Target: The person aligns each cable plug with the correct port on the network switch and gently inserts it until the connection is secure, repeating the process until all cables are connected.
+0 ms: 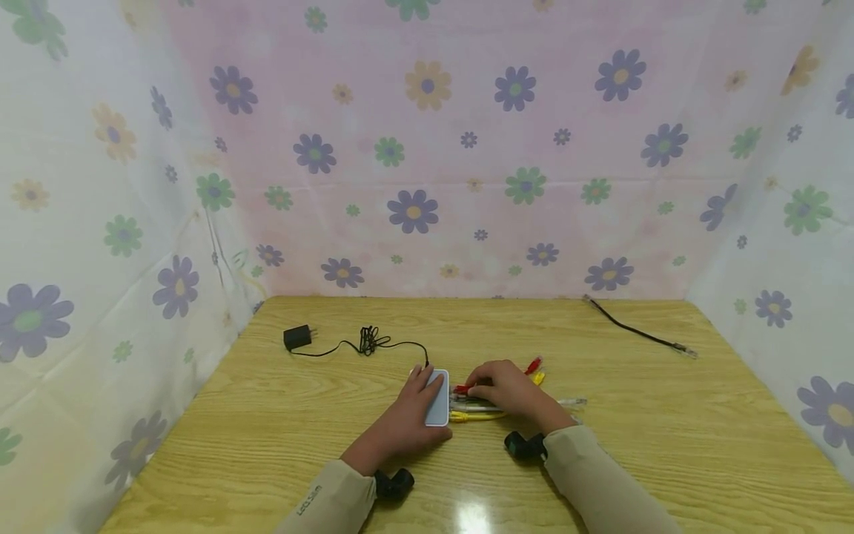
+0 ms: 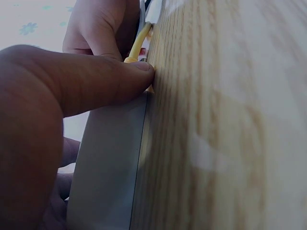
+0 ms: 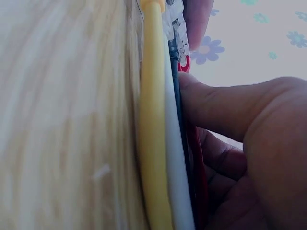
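A small white network switch lies mid-table with a blue-grey top. My left hand holds it, fingers over the top and far side, thumb along the near side by the yellow plug. Against its right side, my right hand pinches a red network cable just behind the plug. Below that run a white cable, a dark cable and a yellow cable, with their plugs at the switch's ports. My fingers partly hide the red plug, so how deep it sits cannot be seen.
A black power adapter lies at the back left, its thin bundled cord running to the switch's far edge. At the back right lies a loose black network cable. Free red and yellow plugs stick out beyond my right hand.
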A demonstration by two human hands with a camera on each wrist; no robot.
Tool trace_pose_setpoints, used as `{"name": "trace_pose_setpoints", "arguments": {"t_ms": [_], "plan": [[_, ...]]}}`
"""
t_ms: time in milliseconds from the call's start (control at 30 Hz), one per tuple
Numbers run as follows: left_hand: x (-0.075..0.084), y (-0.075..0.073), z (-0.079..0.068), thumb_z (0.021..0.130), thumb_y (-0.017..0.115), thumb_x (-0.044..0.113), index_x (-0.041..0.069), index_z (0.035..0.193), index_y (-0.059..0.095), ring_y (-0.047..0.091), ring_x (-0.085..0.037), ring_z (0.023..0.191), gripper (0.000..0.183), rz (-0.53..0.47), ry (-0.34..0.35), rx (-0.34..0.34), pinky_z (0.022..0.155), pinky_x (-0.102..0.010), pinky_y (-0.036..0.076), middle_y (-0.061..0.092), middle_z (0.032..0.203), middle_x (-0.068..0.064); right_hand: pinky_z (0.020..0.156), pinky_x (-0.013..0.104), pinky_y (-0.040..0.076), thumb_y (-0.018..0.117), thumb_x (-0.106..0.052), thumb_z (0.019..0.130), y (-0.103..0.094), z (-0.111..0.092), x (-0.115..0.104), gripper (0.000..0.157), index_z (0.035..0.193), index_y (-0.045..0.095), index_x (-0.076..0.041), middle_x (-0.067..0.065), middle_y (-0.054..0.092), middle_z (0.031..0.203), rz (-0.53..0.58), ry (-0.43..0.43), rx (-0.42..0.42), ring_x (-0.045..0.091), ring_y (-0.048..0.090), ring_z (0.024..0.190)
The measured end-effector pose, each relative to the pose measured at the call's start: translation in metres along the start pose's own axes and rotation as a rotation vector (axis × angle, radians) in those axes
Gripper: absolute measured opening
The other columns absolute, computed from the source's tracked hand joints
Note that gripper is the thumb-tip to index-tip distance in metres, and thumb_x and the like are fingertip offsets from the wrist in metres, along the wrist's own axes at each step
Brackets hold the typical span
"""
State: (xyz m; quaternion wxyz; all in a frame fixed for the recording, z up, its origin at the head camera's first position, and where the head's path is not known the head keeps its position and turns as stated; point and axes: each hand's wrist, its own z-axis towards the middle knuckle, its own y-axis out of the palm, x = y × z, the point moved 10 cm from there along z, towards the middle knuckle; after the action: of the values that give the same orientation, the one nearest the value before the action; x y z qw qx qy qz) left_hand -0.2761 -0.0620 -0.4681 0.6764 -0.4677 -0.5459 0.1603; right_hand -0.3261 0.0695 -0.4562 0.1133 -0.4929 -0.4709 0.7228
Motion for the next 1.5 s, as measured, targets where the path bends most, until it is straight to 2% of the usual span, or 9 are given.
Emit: {"name": "trace_pose_setpoints", "arguments": {"t_ms": [200,433,667,867,1100,1500], "plan": [[0.0,0.0,0.0,0.085,0.069,0.04,0.014,0.155,0.025,-0.003,-0.033,0.151,0.087,-0.01,-0.017,-0.003,0.107,-0.057,0.033,0.007,0.164,-0.011,0.078,0.032,0.049,0.062,-0.019,0.095,0.001,0.0,0.0,0.013,0.102,0.073,-0.019,-0.004,0.07,0.1,0.003,0.005,-0.009,0.01,0.062,0.089],[0.0,0.0,0.0,0.085,0.07,0.04,0.013,0.155,0.025,-0.002,-0.034,0.151,0.087,-0.012,-0.005,0.001,0.108,-0.058,0.031,0.008,0.164,-0.012,0.076,0.031,0.048,0.062,-0.019,0.095,0.001,0.0,0.001,0.012,0.101,0.072,-0.021,-0.005,0.069,0.098,0.034,0.011,-0.014,0.008,0.06,0.086],[-0.001,0.0,0.0,0.085,0.07,0.04,0.013,0.155,0.025,-0.002,-0.034,0.151,0.087,-0.01,-0.012,-0.001,0.108,-0.058,0.031,0.008,0.164,-0.011,0.073,0.028,0.047,0.061,-0.02,0.096,0.0,0.001,0.0,0.012,0.101,0.072,-0.021,-0.007,0.068,0.094,0.015,0.013,-0.007,0.006,0.058,0.08],[0.0,0.0,0.002,0.084,0.071,0.039,0.011,0.154,0.027,0.002,-0.038,0.151,0.088,0.015,0.004,0.013,0.109,-0.059,0.029,0.011,0.163,-0.014,0.073,0.028,0.047,0.062,-0.018,0.095,-0.002,0.001,-0.004,0.012,0.101,0.072,-0.018,-0.004,0.069,0.096,0.004,-0.016,0.005,0.007,0.059,0.081],[0.0,0.0,0.003,0.084,0.072,0.039,0.009,0.154,0.027,0.003,-0.04,0.15,0.088,0.014,0.018,0.019,0.108,-0.06,0.03,0.011,0.163,-0.016,0.073,0.029,0.047,0.061,-0.02,0.096,-0.001,0.0,-0.003,0.012,0.102,0.071,-0.021,-0.006,0.068,0.095,0.007,0.002,-0.006,0.006,0.058,0.08],[0.001,0.0,0.003,0.084,0.072,0.04,0.01,0.154,0.027,0.002,-0.038,0.15,0.089,0.006,0.009,0.012,0.108,-0.059,0.031,0.011,0.163,-0.014,0.073,0.029,0.047,0.06,-0.018,0.096,-0.001,0.0,-0.009,0.013,0.104,0.071,-0.018,-0.005,0.069,0.093,0.011,-0.012,-0.019,0.008,0.058,0.079]]}}
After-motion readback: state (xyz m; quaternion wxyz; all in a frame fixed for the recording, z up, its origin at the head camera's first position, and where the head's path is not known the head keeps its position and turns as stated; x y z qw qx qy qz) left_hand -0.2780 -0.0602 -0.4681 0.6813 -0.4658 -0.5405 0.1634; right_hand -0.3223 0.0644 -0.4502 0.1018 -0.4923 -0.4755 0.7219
